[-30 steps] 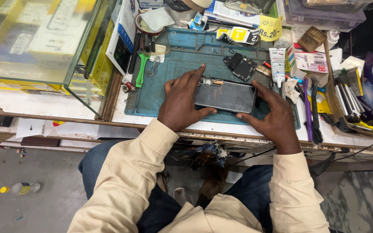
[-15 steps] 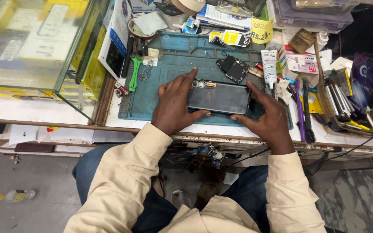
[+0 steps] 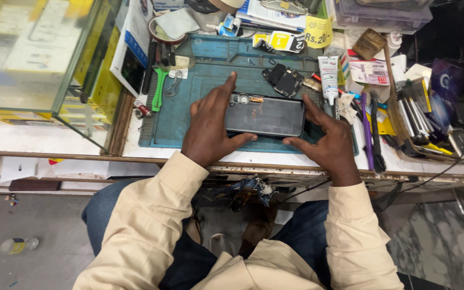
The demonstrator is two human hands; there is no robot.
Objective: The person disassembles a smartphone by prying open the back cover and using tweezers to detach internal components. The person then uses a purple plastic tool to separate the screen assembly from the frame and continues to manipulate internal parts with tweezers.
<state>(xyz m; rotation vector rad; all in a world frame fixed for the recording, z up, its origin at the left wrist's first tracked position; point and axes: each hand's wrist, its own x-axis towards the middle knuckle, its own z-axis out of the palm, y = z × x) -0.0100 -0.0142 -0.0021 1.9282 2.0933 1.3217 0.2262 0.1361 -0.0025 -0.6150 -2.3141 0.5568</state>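
Head view: left hand [image 3: 209,129] and right hand [image 3: 327,142] grip dark phone [image 3: 267,115]

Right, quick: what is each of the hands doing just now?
Left hand: open, gripping the phone's left end.
Right hand: open, gripping its right end.

- The phone [image 3: 265,115] is a dark, glossy slab, lying flat and lengthwise across the teal mat [image 3: 189,123] on the worktop.
- Its back faces up, with a row of camera lenses and a small orange part at its left end.
- Its right end reaches the mat's right edge.
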